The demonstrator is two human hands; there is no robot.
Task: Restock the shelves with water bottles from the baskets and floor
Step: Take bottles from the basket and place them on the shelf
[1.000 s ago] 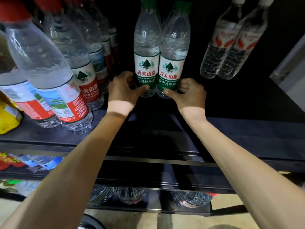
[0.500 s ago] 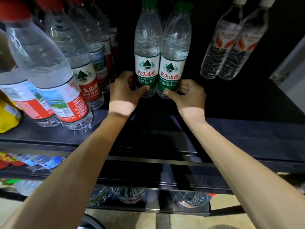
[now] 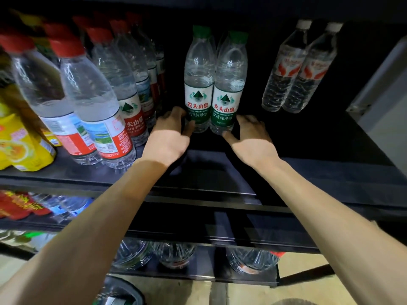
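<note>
Head view: two bare forearms reach up and away to a dark shelf (image 3: 220,172). Two green-capped water bottles stand upright in the middle of it, towards the far side, touching side by side, with green and white labels facing the camera.

The left hand (image 3: 169,135) wraps the base of the left green-capped bottle (image 3: 198,84). Its thumb crosses the front below the label and its fingers curl round the bottle's left side into shadow. The right hand (image 3: 251,137) cups the base of the right green-capped bottle (image 3: 229,89), with the thumb tip against the front of the base and the fingers curved against its right side. Both bottles appear to rest on the shelf board, though the dark around their bases makes this hard to confirm.

To the left, rows of red-capped bottles (image 3: 92,106) with red and white labels run from the near edge to the far side. Yellow packets (image 3: 19,139) sit at the far left edge. To the right, well apart from the held pair, two white-capped bottles (image 3: 293,73) with red-marked labels stand together.

Below, a second board carries red packets (image 3: 17,203) and blue-tinted bottles at the left. Lower still, clear bottles (image 3: 174,254) lie on a bottom board above a tan floor (image 3: 297,274).
</note>
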